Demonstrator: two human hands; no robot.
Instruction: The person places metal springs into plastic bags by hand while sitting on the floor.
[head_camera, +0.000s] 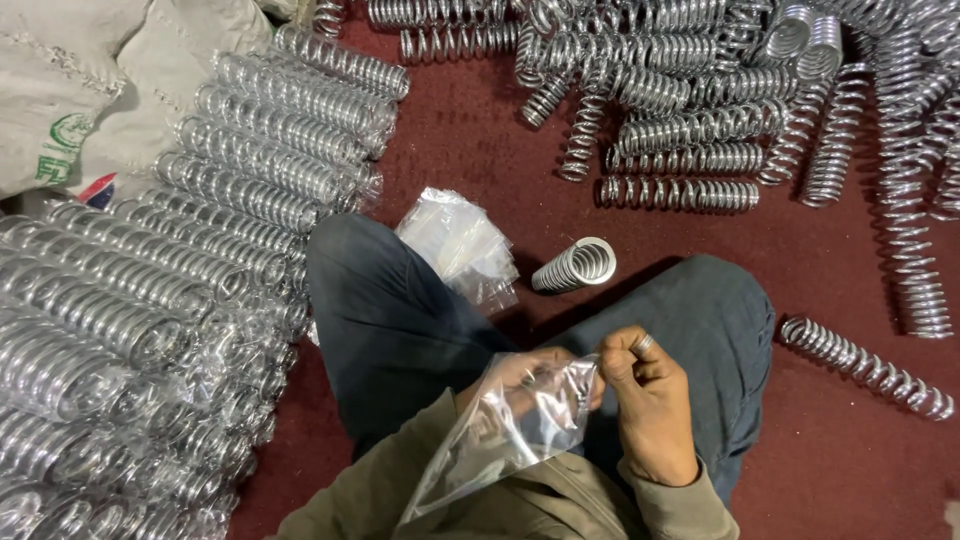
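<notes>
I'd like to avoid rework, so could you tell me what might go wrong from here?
Both hands, left hand and right hand, pinch the thin clear plastic bag at its mouth; it might tear. The shiny coiled metal spring lying between the knees could roll. The stack of bagged springs might slide.

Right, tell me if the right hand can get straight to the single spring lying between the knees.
Probably yes. The spring lies on open carpet ahead of the right hand, nothing between them, but both that hand and the left hand are pinching the clear bag.
</notes>
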